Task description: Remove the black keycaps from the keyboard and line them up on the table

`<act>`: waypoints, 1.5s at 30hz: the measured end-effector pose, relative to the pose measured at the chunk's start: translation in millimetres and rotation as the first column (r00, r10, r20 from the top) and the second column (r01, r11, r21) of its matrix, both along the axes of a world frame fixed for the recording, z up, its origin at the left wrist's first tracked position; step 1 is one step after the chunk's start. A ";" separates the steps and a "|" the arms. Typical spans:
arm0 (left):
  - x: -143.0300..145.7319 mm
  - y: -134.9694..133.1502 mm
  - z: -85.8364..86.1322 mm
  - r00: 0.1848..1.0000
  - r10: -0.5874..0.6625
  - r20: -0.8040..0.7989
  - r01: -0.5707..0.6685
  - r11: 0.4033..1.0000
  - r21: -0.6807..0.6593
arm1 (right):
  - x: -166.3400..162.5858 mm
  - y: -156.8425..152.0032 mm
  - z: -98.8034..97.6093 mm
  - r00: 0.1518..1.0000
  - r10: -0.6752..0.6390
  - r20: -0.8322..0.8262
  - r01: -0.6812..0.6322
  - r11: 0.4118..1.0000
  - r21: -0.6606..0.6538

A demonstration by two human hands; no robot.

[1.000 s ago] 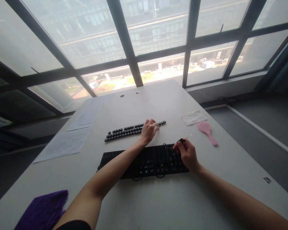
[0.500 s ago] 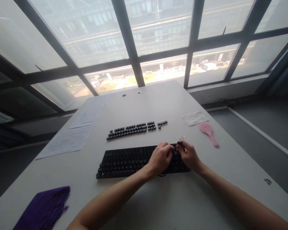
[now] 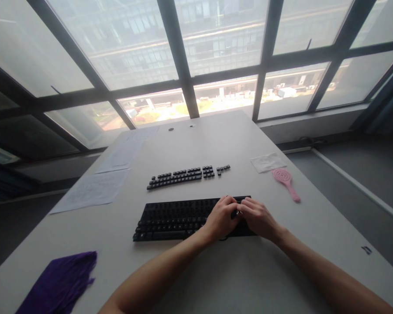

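Observation:
A black keyboard [image 3: 180,213] lies on the white table, its upper rows bare of keycaps and its lower rows still capped. Over its right part, my left hand [image 3: 222,213] is closed with bent fingers; what it pinches is hidden. Against it, my right hand [image 3: 258,216] is closed around a small keycap puller, mostly covered by the fingers, with a glint of metal between the two hands. Behind the keyboard, loose black keycaps [image 3: 177,179] lie in rows, with smaller groups to their right.
A pink hairbrush [image 3: 286,183] and a white tissue [image 3: 267,162] lie at the right. Paper sheets [image 3: 91,192] cover part of the left side. A purple cloth [image 3: 57,283] is at the near left, and a small dark item [image 3: 367,250] near the right edge.
My right hand has turned over and come down against my left hand. The puller's metal prongs, which pointed up before, no longer show above the fingers.

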State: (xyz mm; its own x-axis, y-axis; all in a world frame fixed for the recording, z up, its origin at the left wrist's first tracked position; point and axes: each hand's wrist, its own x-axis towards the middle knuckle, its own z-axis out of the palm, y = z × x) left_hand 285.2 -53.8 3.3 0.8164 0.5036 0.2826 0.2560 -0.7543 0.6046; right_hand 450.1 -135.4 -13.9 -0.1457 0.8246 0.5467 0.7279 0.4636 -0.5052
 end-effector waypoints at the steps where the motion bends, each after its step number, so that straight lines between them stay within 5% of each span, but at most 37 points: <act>1: 0.2 0.5 -0.5 1.000 0.006 -0.002 -0.006 1.000 -0.006 | -0.5 0.2 -2.1 0.997 -0.026 -0.070 0.026 1.000 -0.001; 4: 1.3 1.9 -0.5 1.000 0.016 -0.015 -0.016 1.000 -0.026 | -2.9 2.1 -9.1 0.928 -0.162 -0.337 0.153 0.987 -0.053; 9: 3.1 1.5 3.0 0.998 0.064 -0.022 -0.065 0.996 -0.059 | -6.0 5.9 -15.8 0.786 -0.325 -0.526 0.274 0.946 -0.175; 17: -0.6 -1.2 -1.3 0.985 0.096 0.140 -0.092 0.995 -0.037 | -9.8 4.8 -13.9 0.783 -0.371 -0.499 0.329 0.928 -0.175; 25: -0.4 -1.8 -2.6 0.996 -0.020 0.091 -0.003 0.967 0.255 | -10.1 5.3 -6.5 0.753 -0.414 -0.511 0.330 0.910 -0.251; 31: -0.6 -2.7 4.4 0.991 -0.088 0.103 0.064 0.975 0.214 | -11.1 7.2 -7.6 0.727 -0.409 -0.552 0.322 0.912 -0.252; 35: 4.2 26.0 21.4 0.992 0.006 0.128 -0.020 0.994 0.109 | -10.0 8.1 -9.8 0.711 -0.405 -0.574 0.329 0.914 -0.238; 38: 15.6 68.7 27.4 0.989 0.132 0.071 -0.143 0.973 0.182 | -8.8 8.6 -11.0 0.722 -0.388 -0.572 0.313 0.922 -0.229; 45: 41.9 133.6 5.0 0.973 0.196 -0.126 -0.144 0.930 0.338 | -6.2 8.1 -11.0 0.744 -0.392 -0.540 0.316 0.920 -0.232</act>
State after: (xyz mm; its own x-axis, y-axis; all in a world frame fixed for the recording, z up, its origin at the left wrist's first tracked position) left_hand 327.1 79.8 8.3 0.7733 0.5407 0.3310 0.4681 -0.8391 0.2771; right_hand 443.9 -127.3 -24.9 0.4737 0.8167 0.3296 0.3913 0.1401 -0.9095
